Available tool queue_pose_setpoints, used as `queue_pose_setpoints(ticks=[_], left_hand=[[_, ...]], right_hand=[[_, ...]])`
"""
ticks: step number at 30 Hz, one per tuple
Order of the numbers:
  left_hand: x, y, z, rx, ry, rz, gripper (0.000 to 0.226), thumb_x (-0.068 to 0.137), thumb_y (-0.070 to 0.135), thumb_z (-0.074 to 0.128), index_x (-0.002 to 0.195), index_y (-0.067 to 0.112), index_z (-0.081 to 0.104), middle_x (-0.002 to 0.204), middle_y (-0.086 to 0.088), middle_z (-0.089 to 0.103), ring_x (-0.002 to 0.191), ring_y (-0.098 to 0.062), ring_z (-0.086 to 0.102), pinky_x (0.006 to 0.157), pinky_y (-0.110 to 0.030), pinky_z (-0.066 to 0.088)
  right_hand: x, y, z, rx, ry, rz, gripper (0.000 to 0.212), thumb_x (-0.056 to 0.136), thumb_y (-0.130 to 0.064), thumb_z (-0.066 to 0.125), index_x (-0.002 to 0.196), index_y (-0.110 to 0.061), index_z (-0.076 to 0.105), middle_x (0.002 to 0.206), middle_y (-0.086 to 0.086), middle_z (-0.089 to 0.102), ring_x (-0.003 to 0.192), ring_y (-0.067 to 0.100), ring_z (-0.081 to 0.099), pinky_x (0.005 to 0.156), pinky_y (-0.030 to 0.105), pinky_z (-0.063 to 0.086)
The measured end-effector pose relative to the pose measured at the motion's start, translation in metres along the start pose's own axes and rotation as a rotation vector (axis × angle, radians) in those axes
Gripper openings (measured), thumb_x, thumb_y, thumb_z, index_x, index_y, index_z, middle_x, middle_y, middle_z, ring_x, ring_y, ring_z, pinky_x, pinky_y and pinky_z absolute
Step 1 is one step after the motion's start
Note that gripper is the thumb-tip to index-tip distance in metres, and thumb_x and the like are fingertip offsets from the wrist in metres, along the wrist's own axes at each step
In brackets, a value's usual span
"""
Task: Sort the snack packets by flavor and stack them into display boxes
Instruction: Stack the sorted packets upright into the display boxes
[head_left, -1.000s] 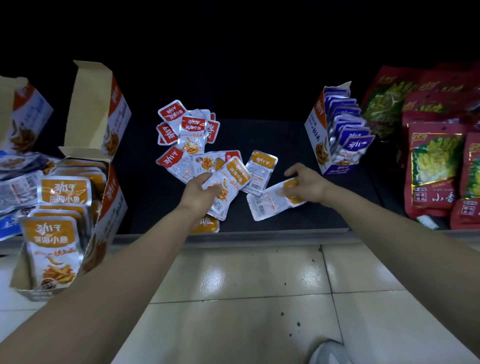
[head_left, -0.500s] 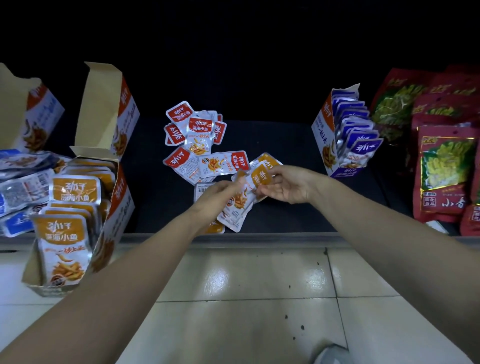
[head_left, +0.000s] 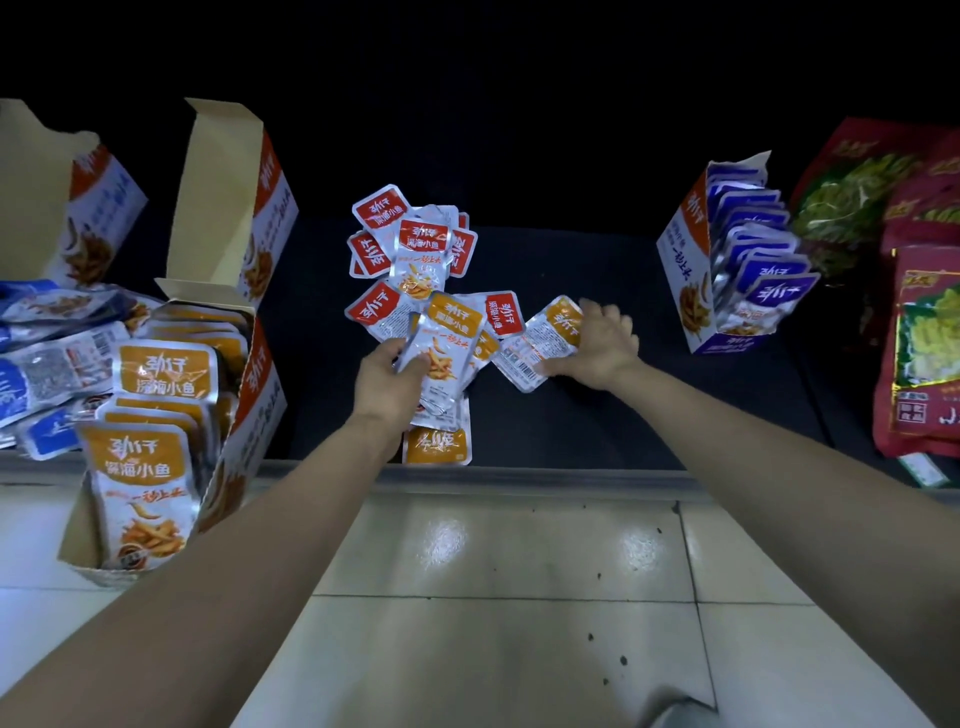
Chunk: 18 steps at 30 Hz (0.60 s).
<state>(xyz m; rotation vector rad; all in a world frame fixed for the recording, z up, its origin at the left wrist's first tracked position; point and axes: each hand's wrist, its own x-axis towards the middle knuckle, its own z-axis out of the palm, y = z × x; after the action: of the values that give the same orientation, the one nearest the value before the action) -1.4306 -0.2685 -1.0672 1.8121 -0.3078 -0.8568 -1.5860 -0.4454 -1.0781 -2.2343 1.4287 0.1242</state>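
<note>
A sheaf of silver foil snack packets with orange tops (head_left: 441, 353), printed with fried fish strips, is gripped by the curled fingers of the left hand (head_left: 387, 384) above the black shelf surface (head_left: 571, 426), beside a heap of red-topped foil packets (head_left: 410, 244). Another orange-topped packet (head_left: 540, 345), barcode side up on the shelf, is clasped by the right hand (head_left: 605, 345), fingers bent over its orange end. "劲仔" and "深海小鱼" are read on packets in the cardboard display box (head_left: 260, 384) at left.
</note>
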Motion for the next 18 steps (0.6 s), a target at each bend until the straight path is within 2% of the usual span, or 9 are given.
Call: queue_pose_setpoints(ticks=[3, 4, 6, 8, 10, 12, 14, 16, 18], left_hand=[[0.002, -0.001, -0.001, -0.003, 0.025, 0.01, 0.009, 0.097, 0.011, 0.053, 0.105, 0.012, 0.059, 0.102, -0.009, 0.067, 0.09, -0.023, 0.066, 0.072, -0.03, 0.054], [0.002, -0.001, 0.0, 0.009, 0.025, 0.02, 0.009, 0.097, 0.011, 0.053, 0.105, 0.012, 0.059, 0.103, -0.01, 0.067, 0.091, -0.024, 0.066, 0.074, -0.032, 0.055], [0.001, 0.0, 0.001, 0.04, 0.013, 0.051, 0.01, 0.097, 0.011, 0.053, 0.105, 0.014, 0.058, 0.104, -0.01, 0.067, 0.093, -0.025, 0.066, 0.079, -0.036, 0.056], [-0.001, 0.002, 0.004, 0.059, -0.012, 0.081, 0.009, 0.097, 0.011, 0.053, 0.104, 0.015, 0.057, 0.104, -0.011, 0.067, 0.095, -0.028, 0.067, 0.084, -0.043, 0.056], [-0.004, 0.006, 0.009, 0.09, -0.043, 0.108, 0.009, 0.096, 0.012, 0.053, 0.103, 0.015, 0.057, 0.105, -0.012, 0.066, 0.097, -0.03, 0.066, 0.086, -0.045, 0.056], [-0.007, 0.009, 0.012, 0.139, -0.069, 0.147, 0.007, 0.096, 0.012, 0.054, 0.101, 0.016, 0.057, 0.103, -0.011, 0.066, 0.097, -0.029, 0.065, 0.086, -0.045, 0.055], [-0.009, 0.012, 0.012, 0.176, -0.084, 0.175, 0.006, 0.095, 0.013, 0.054, 0.099, 0.017, 0.057, 0.1, -0.009, 0.066, 0.096, -0.028, 0.065, 0.083, -0.043, 0.056], [-0.008, 0.013, 0.008, 0.198, -0.09, 0.171, 0.005, 0.095, 0.014, 0.054, 0.099, 0.017, 0.056, 0.097, -0.006, 0.065, 0.095, -0.026, 0.065, 0.08, -0.038, 0.054], [-0.009, 0.012, 0.006, 0.195, -0.127, 0.143, 0.006, 0.095, 0.014, 0.056, 0.1, 0.016, 0.056, 0.096, -0.003, 0.064, 0.097, -0.025, 0.064, 0.083, -0.037, 0.052]], right_hand=[[0.003, 0.008, -0.006, 0.283, -0.007, 0.016, 0.063, 0.077, -0.026, 0.08, 0.126, -0.011, 0.044, 0.114, 0.006, 0.06, 0.1, 0.02, 0.058, 0.086, 0.032, 0.047], [0.001, 0.011, -0.009, 0.42, -0.014, 0.005, 0.053, 0.08, -0.018, 0.077, 0.123, -0.012, 0.046, 0.108, 0.007, 0.063, 0.088, 0.017, 0.059, 0.077, 0.029, 0.049], [-0.008, 0.014, -0.017, 0.728, -0.076, -0.032, 0.048, 0.086, -0.008, 0.069, 0.127, -0.016, 0.045, 0.089, 0.008, 0.064, 0.064, 0.014, 0.055, 0.058, 0.023, 0.047], [-0.018, 0.012, -0.026, 0.871, -0.146, -0.089, 0.035, 0.091, -0.004, 0.061, 0.125, -0.014, 0.053, 0.074, 0.005, 0.061, 0.052, 0.01, 0.051, 0.052, 0.023, 0.042], [-0.028, 0.008, -0.036, 0.848, -0.259, -0.136, 0.021, 0.096, -0.012, 0.055, 0.113, -0.008, 0.066, 0.076, 0.007, 0.067, 0.059, 0.011, 0.06, 0.058, 0.023, 0.043], [-0.035, 0.009, -0.046, 0.833, -0.446, -0.156, 0.03, 0.097, -0.026, 0.054, 0.116, -0.008, 0.066, 0.096, 0.009, 0.074, 0.086, 0.018, 0.071, 0.071, 0.025, 0.047], [-0.039, 0.015, -0.052, 0.797, -0.571, -0.175, 0.033, 0.094, -0.024, 0.058, 0.125, -0.01, 0.06, 0.111, 0.007, 0.072, 0.106, 0.017, 0.067, 0.08, 0.026, 0.048], [-0.04, 0.021, -0.054, 0.744, -0.551, -0.19, 0.029, 0.092, -0.014, 0.063, 0.12, -0.012, 0.062, 0.105, 0.006, 0.074, 0.102, 0.013, 0.069, 0.078, 0.025, 0.047], [-0.041, 0.025, -0.054, 0.743, -0.461, -0.195, 0.018, 0.09, -0.015, 0.065, 0.108, -0.012, 0.068, 0.087, 0.003, 0.073, 0.08, 0.009, 0.067, 0.071, 0.024, 0.043]])
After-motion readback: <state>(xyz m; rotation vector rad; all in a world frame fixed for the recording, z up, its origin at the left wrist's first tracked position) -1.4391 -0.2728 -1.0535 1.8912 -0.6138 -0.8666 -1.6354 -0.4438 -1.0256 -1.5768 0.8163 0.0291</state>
